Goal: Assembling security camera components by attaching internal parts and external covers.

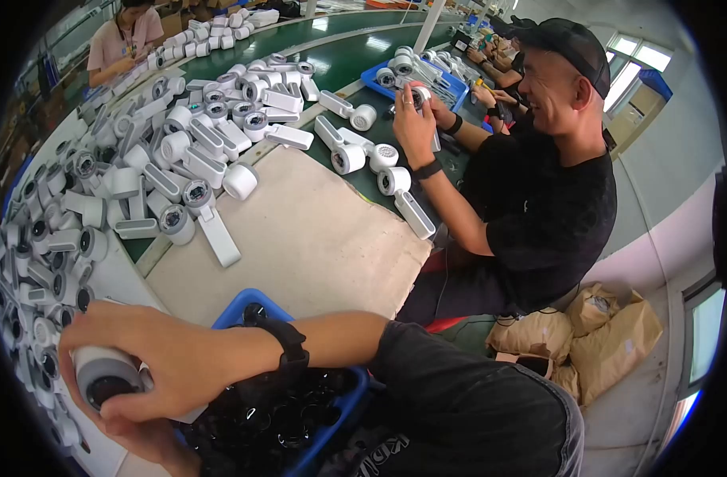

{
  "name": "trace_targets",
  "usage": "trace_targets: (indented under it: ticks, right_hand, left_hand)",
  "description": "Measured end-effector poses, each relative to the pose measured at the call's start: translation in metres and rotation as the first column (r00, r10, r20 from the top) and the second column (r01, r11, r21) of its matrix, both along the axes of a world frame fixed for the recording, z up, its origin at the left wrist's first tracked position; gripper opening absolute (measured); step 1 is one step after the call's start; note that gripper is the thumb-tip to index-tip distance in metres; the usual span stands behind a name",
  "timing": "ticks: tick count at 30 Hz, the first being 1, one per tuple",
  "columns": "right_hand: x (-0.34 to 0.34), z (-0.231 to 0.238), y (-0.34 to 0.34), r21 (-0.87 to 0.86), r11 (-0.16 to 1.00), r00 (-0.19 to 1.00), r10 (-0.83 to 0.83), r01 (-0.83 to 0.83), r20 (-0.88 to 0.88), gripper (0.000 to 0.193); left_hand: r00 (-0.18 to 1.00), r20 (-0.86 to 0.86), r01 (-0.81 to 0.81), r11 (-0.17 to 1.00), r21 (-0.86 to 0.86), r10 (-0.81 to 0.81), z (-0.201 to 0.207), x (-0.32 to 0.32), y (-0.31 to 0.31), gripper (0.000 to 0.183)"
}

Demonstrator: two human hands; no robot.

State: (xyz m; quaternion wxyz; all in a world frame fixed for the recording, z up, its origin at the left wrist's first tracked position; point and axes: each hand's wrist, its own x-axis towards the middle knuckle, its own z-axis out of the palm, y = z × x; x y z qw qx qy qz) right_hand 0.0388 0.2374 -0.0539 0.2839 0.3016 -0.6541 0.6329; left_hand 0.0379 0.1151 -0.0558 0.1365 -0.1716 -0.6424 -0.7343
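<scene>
At the lower left, my right hand (pixel 168 362) is closed around a white handheld device (pixel 101 362), with its grey-ringed, dark round end facing me. My thumb presses beside that end, and a black band circles the wrist. Directly below, against the lower edge, part of my left hand (pixel 153 447) shows close under the device; its fingers are hidden. Beneath my right forearm stands a blue bin (pixel 248 300) full of glossy black round parts (pixel 276 421). Just past my hands, many similar white devices (pixel 208 159) with round heads and flat handles lie heaped.
A beige board (pixel 308 238) covers the table ahead. To the right, a co-worker in black (pixel 550 191) holds a white device (pixel 417 97) near a blue tray (pixel 371 78). Another person (pixel 125 40) sits at far left. Brown sacks (pixel 614 342) stand on the floor at right.
</scene>
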Motion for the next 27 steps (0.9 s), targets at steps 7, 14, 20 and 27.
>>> trace_targets:
  ticks: [7, 14, 20, 27]
  right_hand:
    - [0.006, 0.011, 0.005, -0.08, 0.966, 0.947, 0.257, -0.246, 0.193, 0.069]
    - [0.001, -0.005, -0.009, 0.18, 0.982, 0.985, -0.02, 0.051, -0.17, 0.06]
    - [0.005, -0.006, -0.018, 0.076, 0.995, 0.971, -0.046, 0.065, -0.235, 0.054]
    - [0.003, -0.003, -0.015, 0.083, 0.995, 0.976, -0.044, 0.063, -0.214, 0.053]
  left_hand:
    - [0.992, -0.082, -0.089, 0.996, 0.03, 0.092, 0.002, 0.0, -0.003, 0.109]
    - [0.995, -0.098, 0.032, 0.999, -0.004, -0.032, -0.007, -0.001, -0.019, 0.075]
    - [0.986, -0.144, 0.112, 0.974, 0.196, -0.084, -0.015, 0.006, -0.02, 0.07]
    - [0.996, -0.092, 0.016, 0.993, 0.121, -0.005, -0.001, 0.007, -0.017, 0.071]
